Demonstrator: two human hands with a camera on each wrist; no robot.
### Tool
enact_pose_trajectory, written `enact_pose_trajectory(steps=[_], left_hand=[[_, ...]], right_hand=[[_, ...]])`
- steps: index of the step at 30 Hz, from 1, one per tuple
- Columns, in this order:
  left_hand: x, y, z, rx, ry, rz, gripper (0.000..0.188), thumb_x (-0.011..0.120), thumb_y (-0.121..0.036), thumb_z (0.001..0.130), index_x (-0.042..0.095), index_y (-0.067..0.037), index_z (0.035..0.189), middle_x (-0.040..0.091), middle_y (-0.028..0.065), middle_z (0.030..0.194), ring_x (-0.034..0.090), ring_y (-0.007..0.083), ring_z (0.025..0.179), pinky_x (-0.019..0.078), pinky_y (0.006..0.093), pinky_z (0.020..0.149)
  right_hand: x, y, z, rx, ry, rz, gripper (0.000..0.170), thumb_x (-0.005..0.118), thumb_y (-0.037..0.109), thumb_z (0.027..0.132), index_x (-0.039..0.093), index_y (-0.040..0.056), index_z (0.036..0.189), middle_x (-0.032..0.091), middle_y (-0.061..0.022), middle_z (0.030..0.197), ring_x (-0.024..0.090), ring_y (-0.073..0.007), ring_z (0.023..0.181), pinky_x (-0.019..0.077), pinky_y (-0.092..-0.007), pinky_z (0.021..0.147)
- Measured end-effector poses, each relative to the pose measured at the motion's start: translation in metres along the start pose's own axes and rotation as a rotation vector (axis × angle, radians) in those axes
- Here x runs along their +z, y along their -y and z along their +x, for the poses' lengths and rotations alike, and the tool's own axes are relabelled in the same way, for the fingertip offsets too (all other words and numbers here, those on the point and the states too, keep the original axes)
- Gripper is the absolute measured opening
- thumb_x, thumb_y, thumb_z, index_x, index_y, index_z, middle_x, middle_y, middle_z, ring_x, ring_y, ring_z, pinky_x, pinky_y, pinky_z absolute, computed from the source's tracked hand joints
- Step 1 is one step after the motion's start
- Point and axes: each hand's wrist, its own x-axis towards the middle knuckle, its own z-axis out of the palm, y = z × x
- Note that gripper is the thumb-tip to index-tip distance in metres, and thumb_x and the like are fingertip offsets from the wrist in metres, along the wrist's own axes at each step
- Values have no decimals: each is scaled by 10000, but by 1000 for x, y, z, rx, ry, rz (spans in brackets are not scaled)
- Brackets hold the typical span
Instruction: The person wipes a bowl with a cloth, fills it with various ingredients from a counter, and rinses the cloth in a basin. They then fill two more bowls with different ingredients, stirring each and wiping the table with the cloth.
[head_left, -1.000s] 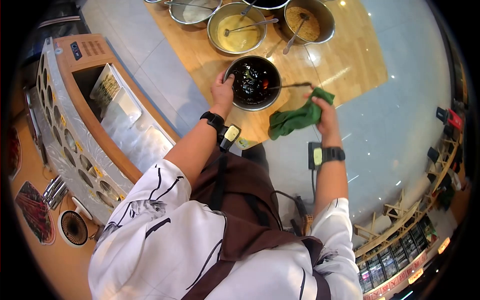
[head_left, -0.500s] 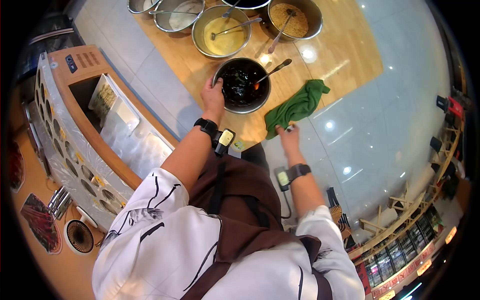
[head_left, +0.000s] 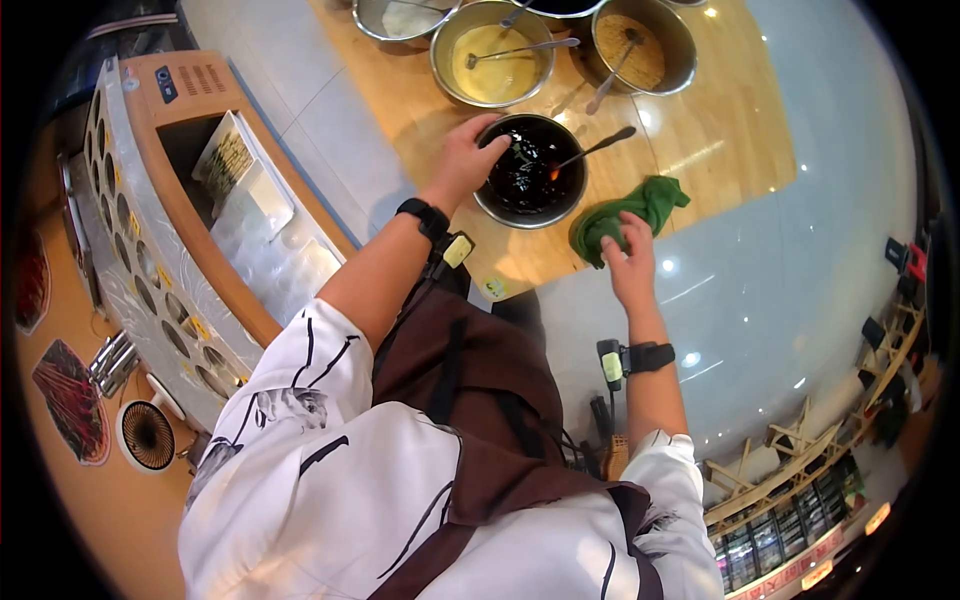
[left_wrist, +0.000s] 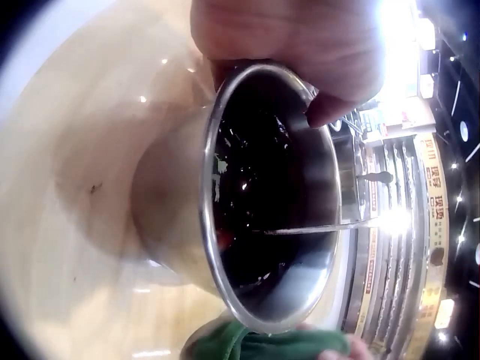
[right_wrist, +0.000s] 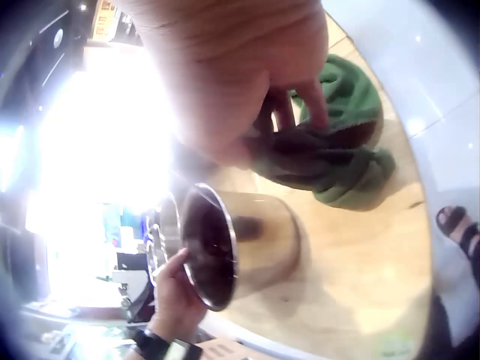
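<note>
A round stainless steel pot (head_left: 530,217) of dark, glossy liquid (head_left: 530,165) stands on the wooden table. My left hand (head_left: 466,165) grips its rim on the left side, thumb over the edge, as the left wrist view also shows. A utensil with a dark handle (head_left: 610,139) leans out of the pot towards the right; its lower end is hidden in the liquid. To the right of the pot, my right hand (head_left: 632,265) holds a bunched green cloth (head_left: 655,200) between thumb and fingers, near the table's edge. In the right wrist view the fingers bend into the cloth (right_wrist: 349,101).
Behind the pot are a bowl (head_left: 440,88) of yellow paste, a bowl (head_left: 685,75) of tan crumbly stuff and a bowl (head_left: 375,28) of something white, with utensils in them. A wood-trimmed counter unit (head_left: 235,290) stands at left. The table (head_left: 740,130) ends on the right above tiled floor.
My right hand has moved from the utensil's handle down to the green cloth, which lay stretched out half a second ago and is now bunched. My left hand has stayed at the pot's rim.
</note>
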Motion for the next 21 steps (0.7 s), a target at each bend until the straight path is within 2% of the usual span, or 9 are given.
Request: enact_pose_trajectory(steps=[1,5,6,9,13,16,18,19,21], left_hand=[[1,0,4,22,1,88,242,606,-122,818,604,-3,1029,640,41,919,581,106,845,470,250,759],[7,16,16,30,54,65,198,531,-119,877,597,-10,1028,634,49,880,567,120,792,465,262,735],[7,17,16,25,48,64,198,531,-119,877,597,-10,1028,634,49,880,567,120,792,465,262,735],[6,16,14,93,42,123,194,503,-128,898,584,-25,1042,625,83,869,568,145,810,453,273,749],[4,14,16,208,8,201,190,509,-129,890,586,-42,1040,624,118,867,588,205,802,457,295,740],[0,12,18,193,62,293,184,519,-127,876,588,-55,1031,616,148,869,591,262,807,457,318,732],[1,12,17,221,33,311,175,525,-126,866,591,-59,1014,610,158,865,590,286,812,457,331,726],[2,12,15,221,31,305,175,525,-126,866,591,-59,1014,610,158,865,590,286,812,457,331,726],[4,12,11,237,-63,266,158,529,-124,864,592,-52,990,603,154,843,581,277,782,451,326,705]], right_hand=[[1,5,11,86,34,260,216,625,95,762,573,-30,930,554,-142,1073,536,-266,984,414,-326,861],[6,33,53,47,110,423,235,599,52,761,585,-16,985,526,-115,1122,520,-229,1017,410,-282,850],[7,38,61,47,118,423,235,599,52,761,585,-16,985,526,-115,1122,520,-229,1017,410,-282,850],[15,45,82,-200,88,211,241,578,15,723,586,14,964,521,-112,1070,521,-238,990,417,-292,838],[26,49,100,-233,84,116,203,601,44,728,569,-7,921,510,-128,1018,516,-267,950,424,-300,820],[33,57,109,-69,32,-85,237,648,122,725,555,-21,889,498,-163,988,513,-303,931,429,-316,806],[39,56,111,140,-10,-199,334,680,224,716,569,-25,908,560,-199,959,551,-341,891,445,-346,761],[41,56,109,138,-9,-205,334,680,224,716,569,-25,908,560,-199,959,551,-341,891,445,-346,761],[46,54,103,321,83,76,358,670,285,719,605,-24,886,626,-202,853,592,-362,807,456,-380,706]])
